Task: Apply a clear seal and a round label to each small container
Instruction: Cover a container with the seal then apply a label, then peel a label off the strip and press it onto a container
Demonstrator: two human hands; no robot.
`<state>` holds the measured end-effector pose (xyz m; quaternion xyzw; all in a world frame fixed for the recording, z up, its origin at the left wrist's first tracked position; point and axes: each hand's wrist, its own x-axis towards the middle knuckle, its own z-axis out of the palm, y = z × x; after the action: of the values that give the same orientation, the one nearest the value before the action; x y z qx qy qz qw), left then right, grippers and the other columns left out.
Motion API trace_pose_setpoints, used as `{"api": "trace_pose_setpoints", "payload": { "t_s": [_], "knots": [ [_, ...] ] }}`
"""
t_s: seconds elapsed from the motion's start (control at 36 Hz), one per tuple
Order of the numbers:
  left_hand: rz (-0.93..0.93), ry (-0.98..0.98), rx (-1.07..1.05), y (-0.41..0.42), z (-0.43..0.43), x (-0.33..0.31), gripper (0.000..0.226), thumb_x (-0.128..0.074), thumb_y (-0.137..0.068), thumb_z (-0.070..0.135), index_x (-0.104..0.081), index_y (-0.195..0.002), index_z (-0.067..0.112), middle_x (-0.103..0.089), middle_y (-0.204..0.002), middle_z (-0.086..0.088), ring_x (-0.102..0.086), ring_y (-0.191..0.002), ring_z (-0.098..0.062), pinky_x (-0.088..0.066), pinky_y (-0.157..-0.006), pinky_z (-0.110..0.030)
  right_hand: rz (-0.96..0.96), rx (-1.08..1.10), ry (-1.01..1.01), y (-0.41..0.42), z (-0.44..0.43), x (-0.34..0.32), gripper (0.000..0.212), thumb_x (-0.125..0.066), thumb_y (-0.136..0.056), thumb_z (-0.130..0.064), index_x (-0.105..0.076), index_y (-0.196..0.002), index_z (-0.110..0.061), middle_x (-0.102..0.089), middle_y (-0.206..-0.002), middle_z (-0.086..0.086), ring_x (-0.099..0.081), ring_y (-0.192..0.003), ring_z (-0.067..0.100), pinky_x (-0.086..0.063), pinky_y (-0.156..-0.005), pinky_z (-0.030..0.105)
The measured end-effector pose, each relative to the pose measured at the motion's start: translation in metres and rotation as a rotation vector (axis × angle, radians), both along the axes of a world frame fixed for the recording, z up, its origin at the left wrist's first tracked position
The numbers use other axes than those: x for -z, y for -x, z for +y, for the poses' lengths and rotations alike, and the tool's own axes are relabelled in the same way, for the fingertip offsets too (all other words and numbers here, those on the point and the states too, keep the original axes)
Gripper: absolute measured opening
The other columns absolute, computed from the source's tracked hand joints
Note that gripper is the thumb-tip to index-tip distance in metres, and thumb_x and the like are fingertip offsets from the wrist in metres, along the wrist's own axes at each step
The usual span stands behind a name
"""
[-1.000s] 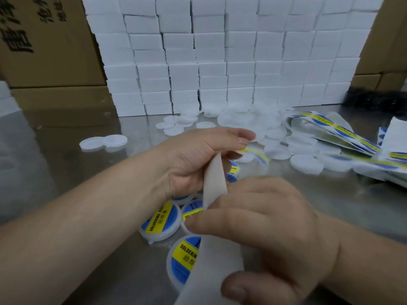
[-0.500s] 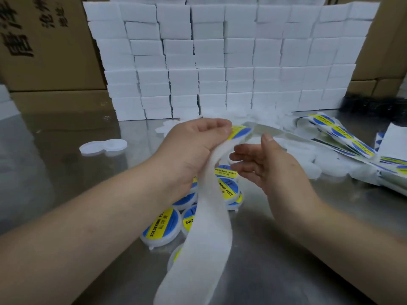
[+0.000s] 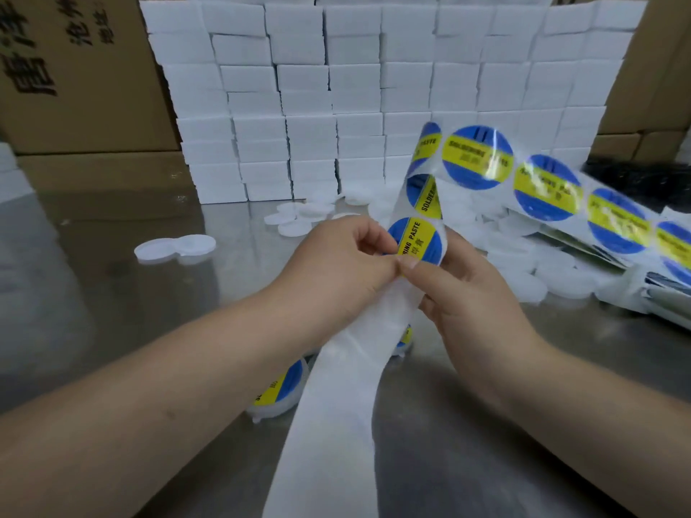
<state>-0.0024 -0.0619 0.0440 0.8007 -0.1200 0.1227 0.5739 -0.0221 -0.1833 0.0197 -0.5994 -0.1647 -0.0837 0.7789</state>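
A long strip of round blue-and-yellow labels [image 3: 476,157] arches up in front of me and trails off to the right. My left hand [image 3: 336,271] pinches the edge of the nearest round label [image 3: 415,239] on the strip. My right hand [image 3: 463,289] holds the strip from behind, thumb pressed at the label's lower edge. The bare white backing [image 3: 336,416] hangs down toward me. Labelled small containers [image 3: 278,390] lie on the table under my arms, mostly hidden. Unlabelled white containers [image 3: 523,271] are heaped to the right.
A wall of stacked white boxes [image 3: 374,87] stands at the back of the steel table [image 3: 112,293]. Cardboard cartons [image 3: 74,69] flank it. Two white lids [image 3: 175,248] lie at the left, more white lids [image 3: 299,218] near the boxes. Loose label strips [image 3: 665,293] lie at the far right.
The label strip has been pulled up and over, so printed labels now face me. Both hands rose and came together on the nearest label; my right hand went from open beside the strip to holding it.
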Motion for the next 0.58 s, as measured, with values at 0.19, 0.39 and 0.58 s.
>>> {"api": "trace_pose_setpoints", "payload": {
  "t_s": [0.19,0.39,0.58],
  "knots": [
    [-0.025,-0.064,-0.019,-0.002,0.002,0.002,0.022,-0.064,-0.078,0.013,-0.06,-0.059,0.024,-0.057,-0.052,0.015,-0.045,-0.045,0.004,-0.037,-0.046,-0.01,0.027,0.12,0.09,-0.004,-0.002,0.002,0.024,-0.052,-0.087,0.001,-0.069,-0.086,-0.016,-0.072,-0.081,0.0,-0.065,-0.072,0.011,-0.052,-0.066,0.023],
    [0.048,-0.077,-0.042,-0.003,0.007,-0.005,0.02,-0.058,-0.083,0.02,-0.061,-0.063,0.024,-0.062,-0.065,0.004,-0.064,-0.065,-0.017,-0.056,-0.066,-0.038,0.106,0.231,0.137,-0.008,-0.002,0.003,0.021,-0.049,-0.091,-0.006,-0.067,-0.09,-0.014,-0.071,-0.092,0.009,-0.065,-0.087,0.03,-0.05,-0.087,0.045],
    [0.015,0.041,-0.305,-0.047,0.05,-0.02,0.018,-0.052,-0.088,0.017,-0.06,-0.073,0.023,-0.06,-0.076,0.007,-0.061,-0.07,-0.009,-0.049,-0.066,-0.03,0.065,0.234,0.263,-0.012,-0.005,0.005,0.025,-0.048,-0.081,0.0,-0.062,-0.094,-0.016,-0.066,-0.087,0.013,-0.058,-0.074,0.016,-0.048,-0.069,0.031]
  ]
}}
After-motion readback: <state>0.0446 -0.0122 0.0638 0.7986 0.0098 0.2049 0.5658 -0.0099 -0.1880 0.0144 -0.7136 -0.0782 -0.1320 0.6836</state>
